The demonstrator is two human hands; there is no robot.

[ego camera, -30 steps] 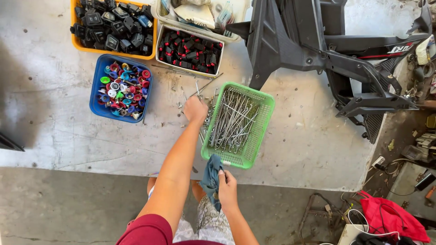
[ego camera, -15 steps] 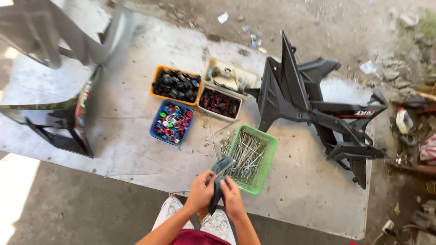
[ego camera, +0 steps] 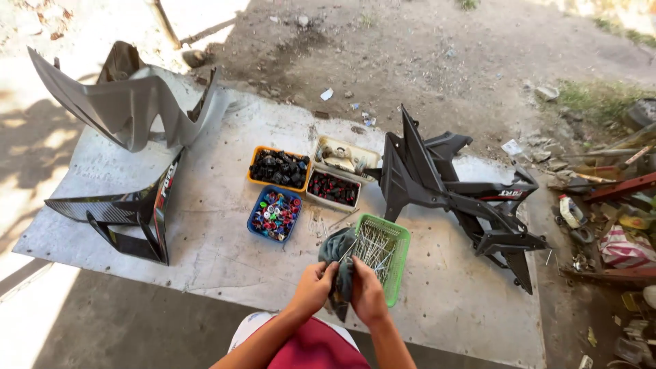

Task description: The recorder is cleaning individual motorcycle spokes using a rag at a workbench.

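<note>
Both hands met over the near edge of the concrete slab [ego camera: 205,260]: the left hand [ego camera: 313,287] was closed around a dark grey-blue rag [ego camera: 339,263], and the right hand [ego camera: 367,295] was closed on the same rag from the other side, with what looked like a thin metal spoke [ego camera: 350,250] poking up out of the cloth between them, though it was too fine to be sure which hand pinched it. Just beyond the hands, touching the rag, stood the green basket [ego camera: 400,263], holding a loose bundle of similar thin metal rods. As a judgement, the work looked to be the wiping of these rods one at a time, and it seemed far from done: the bundle in the basket was large, and no separate heap of cleaned rods could be made out. Further toward the far edge of the slab sat a blue tub [ego camera: 258,231] of mixed coloured small parts, an orange tub [ego camera: 254,179] of black parts, a pale tray [ego camera: 311,198] of dark red parts and another pale tray [ego camera: 372,156] behind it. Black fairing panels [ego camera: 444,191] lay at the right edge, grey and black panels [ego camera: 130,109] at the left
</note>
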